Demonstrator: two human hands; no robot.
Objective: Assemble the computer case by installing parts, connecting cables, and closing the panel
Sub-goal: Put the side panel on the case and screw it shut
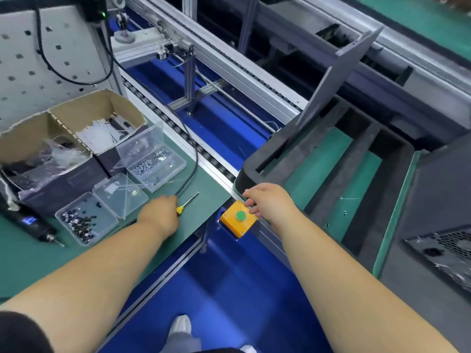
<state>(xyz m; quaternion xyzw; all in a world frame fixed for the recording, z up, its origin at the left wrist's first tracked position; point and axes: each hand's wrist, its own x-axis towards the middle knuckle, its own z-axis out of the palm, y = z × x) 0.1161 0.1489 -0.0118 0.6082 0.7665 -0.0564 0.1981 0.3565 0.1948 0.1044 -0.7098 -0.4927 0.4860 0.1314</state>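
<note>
- Two bare hands reach forward over a green counter and a conveyor line.
- The left hand, at about 7 o'clock from frame centre, has its fingers curled round the yellow handle of one screwdriver; the metal shaft points toward 1 o'clock and lies on the counter.
- The right hand, near centre, hangs with loosely curled fingers just above one yellow button box with a round green button; whether it touches the box cannot be told.
- Three clear plastic trays sit at 9 o'clock: screw tray holds dark screws, lidded tray holds silver screws, and flat tray looks nearly bare.
- Two torn cardboard boxes hold white cable ties and plastic bags.
- One electric driver, black, lies at far left.
- One dark computer case, with a mesh vent, lies at 3 o'clock on a green carrier.
- One grey side panel stands tilted in a black foam frame at 1 o'clock.
</note>
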